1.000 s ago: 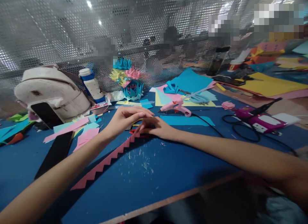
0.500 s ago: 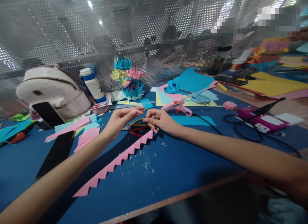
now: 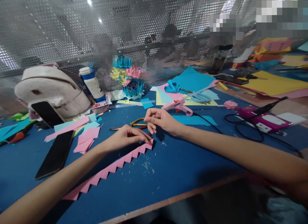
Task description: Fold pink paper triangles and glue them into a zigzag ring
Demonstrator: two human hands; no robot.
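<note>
A pink zigzag paper strip (image 3: 109, 169) slants across the blue table, its pointed edge facing me. At its upper right end, my left hand (image 3: 128, 137) pinches the paper between thumb and fingers. Just above that end hovers my right hand (image 3: 162, 121), fingers curled together. Whatever is between those fingers, if anything, is hidden. Scissors (image 3: 138, 124) with yellow and red handles lie behind my hands, their handles partly covered. A pink glue gun (image 3: 178, 105) rests beyond my right hand, beside a blue paper strip (image 3: 194, 120).
A white backpack (image 3: 50, 89), a bottle (image 3: 92, 84) and a black phone (image 3: 56, 153) are at the left. Folded paper flowers (image 3: 130, 76) stand by the mesh screen. Pink paper pieces (image 3: 86, 139) lie near the phone. A purple device (image 3: 267, 119) with a black cable sits right.
My right hand has let go of the strip's end, and my left hand has come down toward me and taken hold of it. The strip has dropped slightly, and more of the scissors shows.
</note>
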